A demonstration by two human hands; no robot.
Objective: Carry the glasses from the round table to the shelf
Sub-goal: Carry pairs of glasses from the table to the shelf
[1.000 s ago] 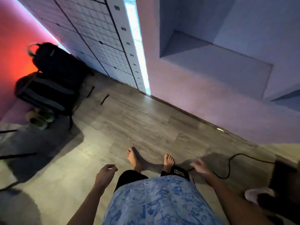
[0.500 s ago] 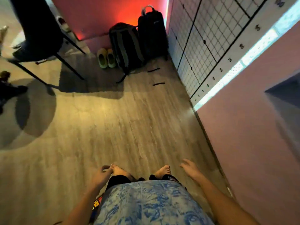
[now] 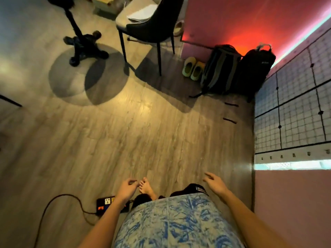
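No glasses show anywhere in this view, and neither the round table top nor the shelf can be made out, so where the glasses stand cannot be told. Both hands hang empty over the wooden floor (image 3: 161, 133). The left hand (image 3: 127, 189) has its fingers loosely curled inward, thumb near the forefinger, pinching nothing. The right hand (image 3: 215, 184) is held flatter, fingers stretched forward and slightly apart. Between them a bare foot (image 3: 146, 187) steps ahead, just beside the left hand, above a blue patterned shirt (image 3: 175, 222).

Behind the left wrist a black power strip (image 3: 105, 204) lies on the floor with a dark cable (image 3: 59, 198) looping away to the left. Farther off, a dark chair (image 3: 152, 24) stands with papers on its seat; to its left is a black pedestal base (image 3: 84, 47), possibly the table's foot, though the blur leaves that uncertain. Two backpacks (image 3: 238, 68) lean at the red-lit wall, a pair of pale green slippers (image 3: 192, 68) just beside them. A gridded wall panel (image 3: 293, 111) fills the right side.
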